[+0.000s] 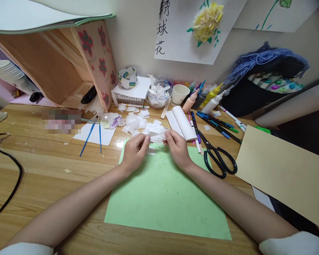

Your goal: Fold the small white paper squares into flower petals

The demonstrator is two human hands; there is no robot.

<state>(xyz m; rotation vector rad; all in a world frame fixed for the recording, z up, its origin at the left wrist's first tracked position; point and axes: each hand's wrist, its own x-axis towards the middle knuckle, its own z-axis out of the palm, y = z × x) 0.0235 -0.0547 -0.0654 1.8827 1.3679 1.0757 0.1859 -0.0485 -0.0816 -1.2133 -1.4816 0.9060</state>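
A small strip of white paper [157,135] is stretched between my two hands, above the far edge of a green sheet [167,198]. My left hand [135,150] pinches its left end between thumb and fingers. At the other end, my right hand [178,148] has the strip in a similar pinch. Just beyond lies a loose heap of torn white paper pieces [135,124]. One more white scrap [150,152] rests on the green sheet beside my left fingers. A folded white paper [184,124] lies past my right hand.
Black-handled scissors [215,156] lie right of the green sheet, near several pens [218,124]. Paintbrushes [100,138] rest on white paper at left. Behind stand a bowl of scraps [160,95], a paper cup [180,94] and paint bottles [191,101]. A beige board [284,173] lies at right.
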